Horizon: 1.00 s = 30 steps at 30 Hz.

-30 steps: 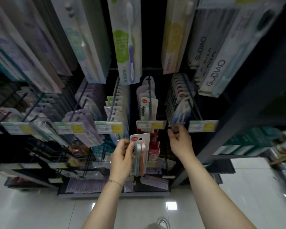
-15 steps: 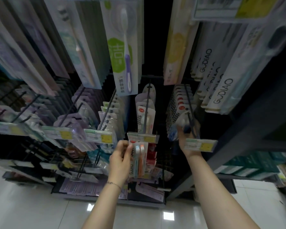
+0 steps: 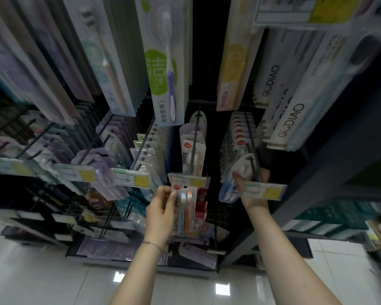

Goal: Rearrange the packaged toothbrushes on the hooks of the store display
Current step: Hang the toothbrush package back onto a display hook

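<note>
- Left hand (image 3: 161, 208): grip clamped on the twin pack (image 3: 185, 208), thumb and fingertips pinching its left edge near the top. The card face is turned to the camera, with the blue and orange brushes showing.
- Twin pack: held clear of every hook, its long axis running up and down in the view. The hang-hole end is uppermost and lies just under the centre price label (image 3: 189, 180).
- Deciding relation: the centre hook (image 3: 194, 148) runs straight back from that label, directly above and behind the pack's top. The hole therefore sits just below the hook's tip, on nearly the same line. A short lift and a push along the rod would probably thread it, though the tip itself is hidden behind the label.
- Hung packs (image 3: 186, 155): a few already sit farther back on the centre hook, with bare rod between them and the label.
- Right hand (image 3: 251, 194): reaches up behind the right price label (image 3: 264, 190). Thumb and fingers appear closed either side of the front pack (image 3: 243, 168) on the right hook (image 3: 250, 146), though the label hides part of the hold.
- Nearer hand: the left is far closer to the centre hook; the right is occupied one hook over.
</note>
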Motion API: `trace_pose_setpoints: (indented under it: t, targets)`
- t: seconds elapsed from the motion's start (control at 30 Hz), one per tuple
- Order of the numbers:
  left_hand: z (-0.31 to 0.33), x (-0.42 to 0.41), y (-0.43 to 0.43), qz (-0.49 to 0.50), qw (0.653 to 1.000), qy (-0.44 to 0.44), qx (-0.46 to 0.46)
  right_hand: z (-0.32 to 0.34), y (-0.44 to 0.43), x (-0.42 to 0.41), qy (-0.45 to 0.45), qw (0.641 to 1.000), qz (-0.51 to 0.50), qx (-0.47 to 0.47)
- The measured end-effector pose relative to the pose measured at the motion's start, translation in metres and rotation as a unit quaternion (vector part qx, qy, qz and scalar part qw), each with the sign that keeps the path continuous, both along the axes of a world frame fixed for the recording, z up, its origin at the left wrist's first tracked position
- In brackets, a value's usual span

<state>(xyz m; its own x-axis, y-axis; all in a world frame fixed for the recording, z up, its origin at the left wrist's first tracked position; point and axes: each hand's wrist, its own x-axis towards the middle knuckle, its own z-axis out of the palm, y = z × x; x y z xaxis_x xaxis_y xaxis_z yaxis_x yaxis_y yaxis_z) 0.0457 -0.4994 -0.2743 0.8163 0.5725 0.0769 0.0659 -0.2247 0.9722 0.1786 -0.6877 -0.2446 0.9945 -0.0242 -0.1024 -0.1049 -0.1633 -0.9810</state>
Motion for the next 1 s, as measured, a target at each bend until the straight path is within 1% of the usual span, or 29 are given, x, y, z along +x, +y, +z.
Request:
trace_pose_setpoints:
  t: [0.03, 0.07, 0.13, 0.17, 0.23, 0.33, 0.43, 0.6, 0.83, 0.9, 1.0]
  targets:
    - [0.0, -0.002, -0.001, -0.005, 1.0, -0.001, -0.002, -0.002, -0.001, 0.001, 0.001, 1.0, -0.006, -0.019]
    - [-0.001, -0.004, -0.001, -0.01, 1.0, 0.0, -0.005, 0.001, -0.002, -0.002, 0.004, 0.999, -0.032, -0.026]
    - [-0.001, -0.008, -0.003, -0.016, 1.0, 0.002, -0.009, 0.002, -0.007, -0.009, -0.025, 0.997, -0.058, -0.042]
    - [0.0, -0.011, -0.004, -0.018, 1.0, 0.001, -0.009, 0.003, -0.008, -0.015, -0.034, 0.997, -0.048, -0.055]
    - [0.002, -0.016, -0.005, -0.024, 1.0, -0.001, -0.009, -0.002, -0.012, -0.024, -0.034, 0.998, -0.011, -0.044]
    - [0.004, -0.023, -0.006, -0.037, 0.999, 0.0, -0.01, 0.006, -0.018, -0.045, -0.029, 0.999, -0.018, 0.008]
    - [0.008, -0.031, -0.007, -0.046, 0.999, -0.006, -0.017, 0.008, -0.022, -0.056, -0.036, 0.999, -0.028, 0.01]
    - [0.011, -0.041, -0.002, -0.058, 0.998, -0.018, -0.033, 0.012, -0.022, -0.072, -0.044, 0.998, -0.043, -0.019]
    - [0.015, -0.053, 0.013, -0.056, 0.998, -0.007, -0.035, 0.011, -0.005, -0.084, -0.06, 0.997, -0.013, -0.038]
    - [0.016, -0.056, 0.019, -0.054, 0.998, -0.011, -0.037, 0.01, 0.005, -0.088, -0.051, 0.997, 0.012, -0.05]
    - [0.017, -0.062, 0.031, -0.05, 0.998, -0.013, -0.028, 0.005, 0.025, -0.094, -0.051, 0.992, 0.064, -0.092]
